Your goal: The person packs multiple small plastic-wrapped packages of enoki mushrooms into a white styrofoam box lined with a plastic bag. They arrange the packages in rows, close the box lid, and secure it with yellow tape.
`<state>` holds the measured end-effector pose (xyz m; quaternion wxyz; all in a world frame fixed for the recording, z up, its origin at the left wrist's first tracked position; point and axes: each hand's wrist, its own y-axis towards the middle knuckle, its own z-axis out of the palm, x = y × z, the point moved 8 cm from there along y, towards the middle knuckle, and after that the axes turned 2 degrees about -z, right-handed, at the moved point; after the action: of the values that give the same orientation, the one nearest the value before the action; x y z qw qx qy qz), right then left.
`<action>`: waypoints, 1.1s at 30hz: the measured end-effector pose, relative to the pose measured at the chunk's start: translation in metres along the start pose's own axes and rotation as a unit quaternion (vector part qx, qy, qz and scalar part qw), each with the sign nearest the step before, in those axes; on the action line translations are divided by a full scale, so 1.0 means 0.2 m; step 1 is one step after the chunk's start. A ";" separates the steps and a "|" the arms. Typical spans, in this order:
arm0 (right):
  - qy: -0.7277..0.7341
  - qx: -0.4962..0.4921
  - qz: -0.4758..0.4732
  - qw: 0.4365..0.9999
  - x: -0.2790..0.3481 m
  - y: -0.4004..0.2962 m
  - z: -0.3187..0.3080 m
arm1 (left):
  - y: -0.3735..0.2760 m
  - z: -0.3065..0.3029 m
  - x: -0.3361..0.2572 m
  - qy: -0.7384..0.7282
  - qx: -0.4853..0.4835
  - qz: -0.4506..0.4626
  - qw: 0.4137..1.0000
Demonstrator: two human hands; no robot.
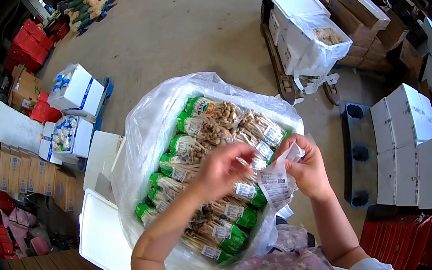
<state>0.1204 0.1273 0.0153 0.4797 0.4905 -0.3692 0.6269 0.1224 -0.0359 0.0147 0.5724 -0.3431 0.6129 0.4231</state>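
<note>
A white foam box lined with a clear plastic bag (138, 116) stands before me, filled with rows of mushroom packs (184, 143) in clear and green wrapping. Many packs bear white printed labels (221, 231). My right hand (306, 164), at the box's right edge, grips a strip of printed labels (275, 184) that hangs down over the bag's rim. Blurred, my left hand (230, 168) is over the middle of the packs, its fingers bent toward the strip. Whether a label is between those fingers cannot be told.
A white foam lid (102, 236) leans at the box's left. White foam boxes (79, 91) stand on a blue pallet further left. At the right are a pallet jack (286, 84) with foam boxes, a blue plastic pallet (362, 173), stacked white boxes (402, 151) and red crates (397, 238).
</note>
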 end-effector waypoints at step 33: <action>0.071 -0.191 -0.002 0.979 -0.05 -0.61 -0.93 | 0.13 1.01 0.18 -0.078 0.045 -0.133 0.987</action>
<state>0.1903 0.3305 -0.0413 0.5907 0.3452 -0.4463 0.5768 0.1775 0.1616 -0.0145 0.6845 -0.3616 0.5338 0.3403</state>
